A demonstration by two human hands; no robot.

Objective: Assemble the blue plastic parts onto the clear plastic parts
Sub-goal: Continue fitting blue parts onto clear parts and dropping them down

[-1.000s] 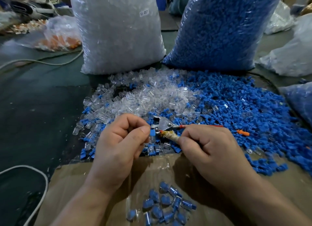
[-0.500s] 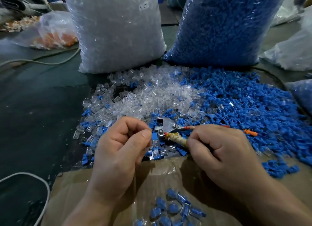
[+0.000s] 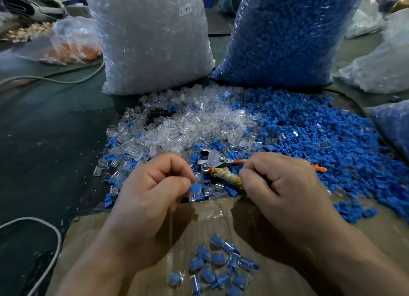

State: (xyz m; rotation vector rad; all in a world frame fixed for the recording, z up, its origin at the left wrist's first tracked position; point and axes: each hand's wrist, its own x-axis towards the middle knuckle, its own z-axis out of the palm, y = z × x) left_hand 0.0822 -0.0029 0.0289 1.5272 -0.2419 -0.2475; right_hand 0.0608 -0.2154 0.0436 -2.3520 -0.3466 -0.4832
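Note:
My left hand (image 3: 152,191) pinches a small blue plastic part (image 3: 194,188) between thumb and forefinger, just left of the tool's metal head. My right hand (image 3: 278,189) grips the handles of a metal crimping tool (image 3: 212,162), one handle wrapped in frayed tape. Loose clear plastic parts (image 3: 190,123) lie heaped behind my hands, and loose blue parts (image 3: 309,136) spread to the right. A small heap of assembled blue-in-clear pieces (image 3: 217,267) lies on the cardboard between my forearms.
A big bag of clear parts (image 3: 150,37) and a big bag of blue parts (image 3: 287,34) stand at the back. Cardboard (image 3: 221,218) covers the near table. A bag of orange parts (image 3: 70,45) lies far left. White cables (image 3: 51,240) cross the dark table (image 3: 48,141).
My left hand has drawn the blue part slightly down and away from the tool's head. My right hand keeps its grip on the tool, shifted a little right.

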